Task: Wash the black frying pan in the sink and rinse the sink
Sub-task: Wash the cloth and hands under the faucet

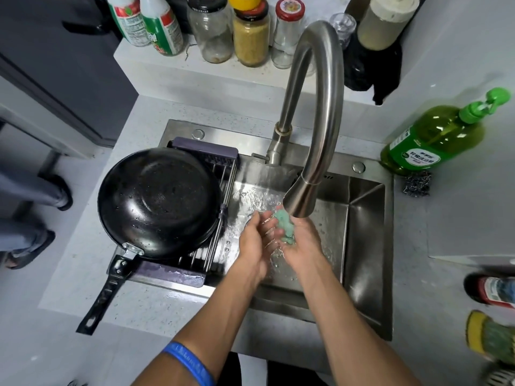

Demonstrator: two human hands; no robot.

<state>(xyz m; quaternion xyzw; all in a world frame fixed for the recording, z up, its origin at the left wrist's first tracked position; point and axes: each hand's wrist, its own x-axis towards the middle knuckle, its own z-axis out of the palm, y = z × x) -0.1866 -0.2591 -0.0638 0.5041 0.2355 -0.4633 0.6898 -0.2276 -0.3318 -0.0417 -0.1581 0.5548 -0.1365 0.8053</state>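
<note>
Water ran from the steel faucet (pixel 315 129) onto a green cloth (pixel 284 227) that I held between both hands over the middle of the sink (pixel 367 240). My right hand (pixel 302 243) lay cupped under the cloth, fingers curled round it, while my left hand (pixel 256 240) pressed in from the left with its fingers spread against the cloth, not closed. I judged this was a rinse of the cloth under the stream, held directly beneath the spout so that the run-off fell into the basin.

The black frying pan (pixel 161 201) lay upside down on the drying rack (pixel 220 246) spanning the left part of the sink, beaded with droplets, its handle (pixel 107 291) pointing near-left over the table (pixel 139 302). Turned over like that it could drain, so I took the washing of it to be finished, with the rinse of the sink the remaining part.

A green dish soap bottle (pixel 434 137) stood on the table to the far right of the sink, with a steel scourer (pixel 418 183) just beside it, both within reach. Jars and bottles lined the far ledge.
</note>
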